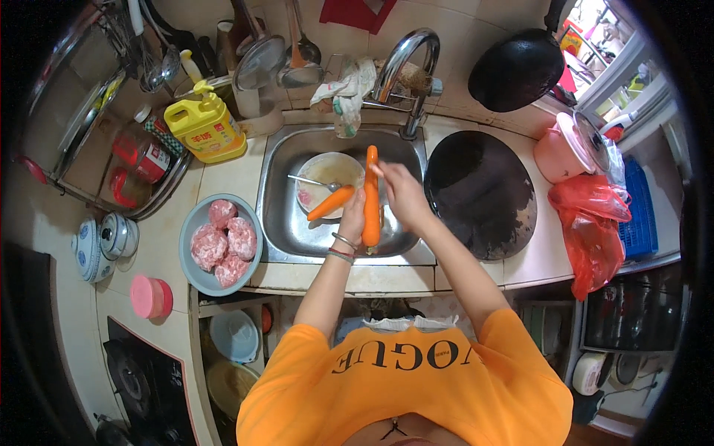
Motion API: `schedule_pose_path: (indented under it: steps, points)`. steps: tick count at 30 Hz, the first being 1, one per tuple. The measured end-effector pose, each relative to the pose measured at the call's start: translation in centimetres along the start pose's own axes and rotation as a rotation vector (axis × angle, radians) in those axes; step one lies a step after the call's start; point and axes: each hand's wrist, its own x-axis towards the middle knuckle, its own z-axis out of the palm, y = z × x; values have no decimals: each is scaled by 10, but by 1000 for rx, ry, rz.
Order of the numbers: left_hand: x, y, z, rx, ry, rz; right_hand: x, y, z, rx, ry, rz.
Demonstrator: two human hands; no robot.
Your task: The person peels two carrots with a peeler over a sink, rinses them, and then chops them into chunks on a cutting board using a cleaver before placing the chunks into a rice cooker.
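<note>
Over the steel sink (279, 234), my left hand (352, 216) grips a long orange carrot (371, 209) that points away from me. A bangle and bands circle that wrist. My right hand (403, 194) is at the carrot's far half, fingers extended and slightly blurred, fingertips against or just over it; the thumb is hidden. A second carrot (329, 204) slants beside my left fingers, across a white bowl (319, 161). Whether it lies on the bowl or is partly held, I cannot tell. The bowl contains cloudy liquid and a metal spoon (312, 180).
A chrome faucet (410, 47) arches behind the sink. Left of it are a grey-blue basin (186, 262) of raw meat lumps (209, 247) and a yellow detergent bottle (207, 131). At right lie a dark round board (479, 195), a pink pot (560, 149) and a red plastic bag (594, 240).
</note>
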Motion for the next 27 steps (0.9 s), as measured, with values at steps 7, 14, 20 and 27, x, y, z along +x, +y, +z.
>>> schedule_pose_path:
  steps: [7, 14, 20, 27]
  points:
    - [-7, 4, 11, 93, 1, 47, 16, 2, 11, -124, -57, 51]
    - [2, -5, -4, -15, -7, 7, -40, 4, 11, -147, -122, 14]
    - [2, 3, 0, -70, -38, -12, -34, -3, 7, -183, -49, 52]
    - [3, 0, -5, -103, -26, -5, -36, -3, 8, -223, -107, -37]
